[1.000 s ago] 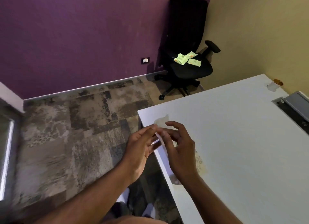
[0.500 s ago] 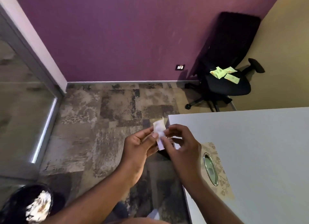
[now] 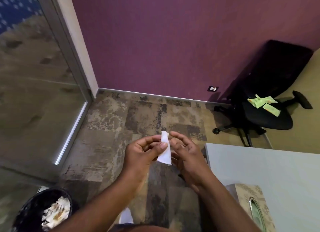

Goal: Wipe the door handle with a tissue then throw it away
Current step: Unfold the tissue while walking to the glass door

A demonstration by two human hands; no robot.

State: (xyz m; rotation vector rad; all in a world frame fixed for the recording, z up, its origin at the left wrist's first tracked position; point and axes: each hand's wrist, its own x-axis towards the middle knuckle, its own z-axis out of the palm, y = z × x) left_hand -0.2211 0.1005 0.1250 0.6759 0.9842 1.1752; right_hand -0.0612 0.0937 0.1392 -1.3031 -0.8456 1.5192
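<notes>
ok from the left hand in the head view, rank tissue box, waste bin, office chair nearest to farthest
From the left hand, which pinches the tissue:
1. Tissue box, on the white table low to the right.
2. Waste bin, on the floor at lower left; close to the box in distance, so that order is loose.
3. Office chair, far right corner.
</notes>
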